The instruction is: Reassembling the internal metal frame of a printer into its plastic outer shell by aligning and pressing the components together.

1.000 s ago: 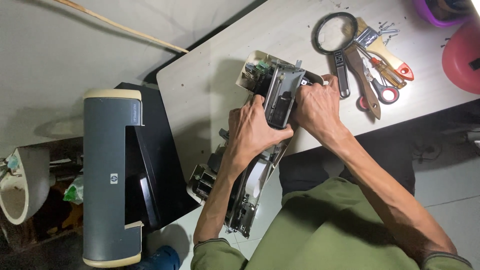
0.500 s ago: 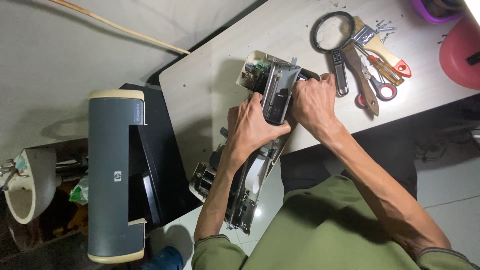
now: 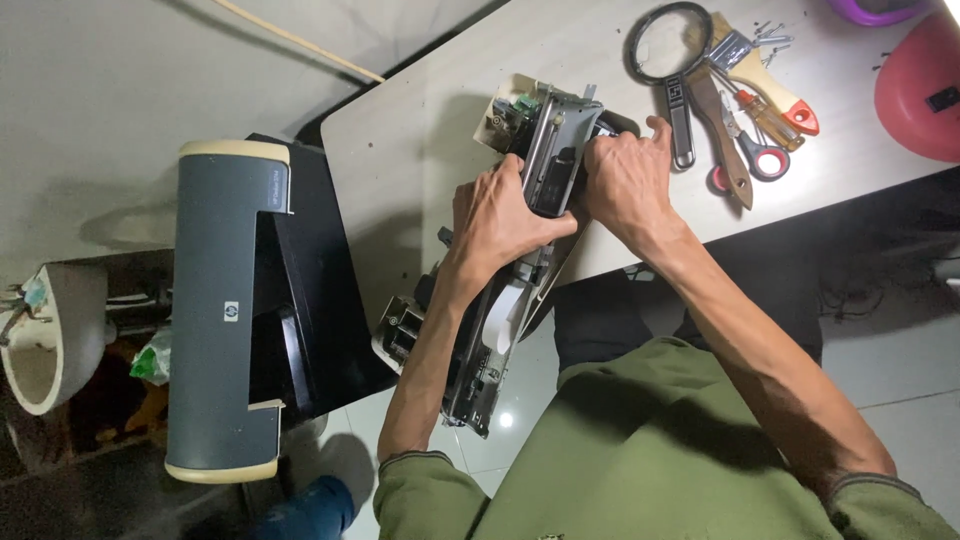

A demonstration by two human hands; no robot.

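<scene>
A long stripped printer mechanism (image 3: 505, 300) of grey metal and plastic lies across the near edge of the pale table (image 3: 420, 130), one end hanging over my lap. My left hand (image 3: 500, 215) grips its dark carriage block (image 3: 555, 165) from the left. From the right, my right hand (image 3: 625, 180) clasps the same block, fingers curled over its top. Both hands touch at the block.
The printer's grey and cream outer cover (image 3: 225, 310) lies left of the table beside a black tray (image 3: 315, 290). A magnifying glass (image 3: 668, 45), brush, screwdrivers and red-handled scissors (image 3: 750, 150) lie at the table's far right, near a red round object (image 3: 920, 90).
Both hands have kept their hold on the carriage block. The view has shifted a little; the hands' grip looks much the same.
</scene>
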